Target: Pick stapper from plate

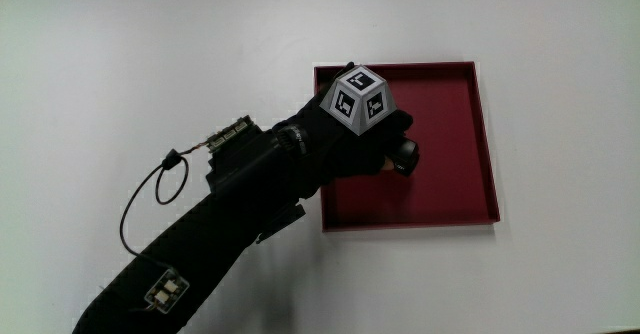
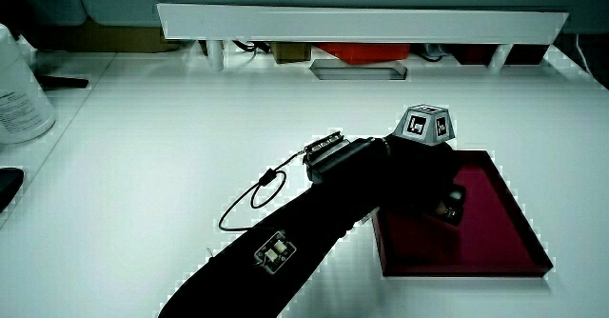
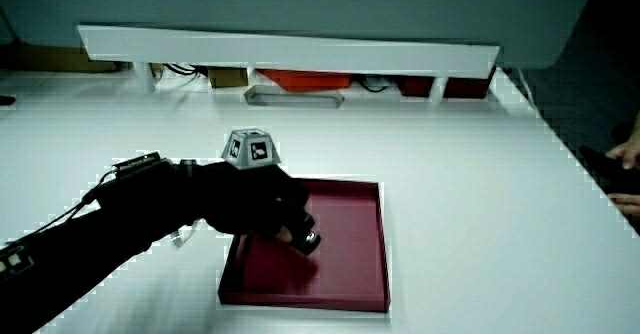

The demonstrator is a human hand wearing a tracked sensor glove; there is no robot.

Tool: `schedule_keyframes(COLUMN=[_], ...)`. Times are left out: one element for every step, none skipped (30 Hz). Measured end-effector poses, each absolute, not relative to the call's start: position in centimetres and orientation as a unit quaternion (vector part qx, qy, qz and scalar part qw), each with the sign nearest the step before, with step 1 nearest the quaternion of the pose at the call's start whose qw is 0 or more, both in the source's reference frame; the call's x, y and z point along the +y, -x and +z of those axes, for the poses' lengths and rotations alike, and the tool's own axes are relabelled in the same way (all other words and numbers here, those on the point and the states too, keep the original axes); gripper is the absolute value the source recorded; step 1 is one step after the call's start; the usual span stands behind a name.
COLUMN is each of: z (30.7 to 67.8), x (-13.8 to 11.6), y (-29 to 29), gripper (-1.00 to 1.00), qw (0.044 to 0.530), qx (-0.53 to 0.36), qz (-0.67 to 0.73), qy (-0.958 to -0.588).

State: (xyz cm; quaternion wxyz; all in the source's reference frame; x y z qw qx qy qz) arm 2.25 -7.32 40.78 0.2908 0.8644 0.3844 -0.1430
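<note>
White tabletop fills the scene, with a low partition at its edge away from the person, and a square dark-red plate with a raised rim lying flat on it. The hand reaches over the plate's edge, the patterned cube on its back facing up, and its fingers are curled down around a small dark object, apparently the stapler, which sits inside the plate near the middle. In a side view the object shows just under the fingertips, close to or touching the plate floor; whether it has left the floor I cannot tell. To do this step well, I would judge the grip should close firmly across the stapler's body so it does not pivot, then rise straight up until it clears the rim before drifting sideways. Dragging it could catch the rim and shift the light plate. A cable loop near the forearm lies apart from the plate.
</note>
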Motion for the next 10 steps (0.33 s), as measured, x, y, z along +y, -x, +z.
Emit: schedule_keyframes(z=[40.4, 40.2, 39.6, 39.1, 38.7, 38.6, 38.0, 38.0, 37.7, 37.5], x=[-7.4, -7.5, -7.7, -7.8, -8.0, -8.2, -8.3, -8.5, -8.7, -8.8], y=[-2.0, -1.7, -1.3, -1.0, -0.7, -0.4, 0.1, 0.4, 0.9, 1.4], gripper=[1.0, 1.0, 1.0, 1.0, 1.0, 1.0, 1.0, 1.0, 1.0, 1.0], qw=[0.289, 0.276, 0.275, 0.261, 0.263, 0.249, 0.245, 0.239, 0.227, 0.23], qx=[0.385, 0.392, 0.387, 0.391, 0.388, 0.402, 0.398, 0.408, 0.41, 0.411], qz=[-0.141, -0.148, -0.151, -0.15, -0.151, -0.145, -0.142, -0.152, -0.144, -0.151], qy=[-0.865, -0.865, -0.867, -0.87, -0.871, -0.869, -0.873, -0.868, -0.872, -0.869])
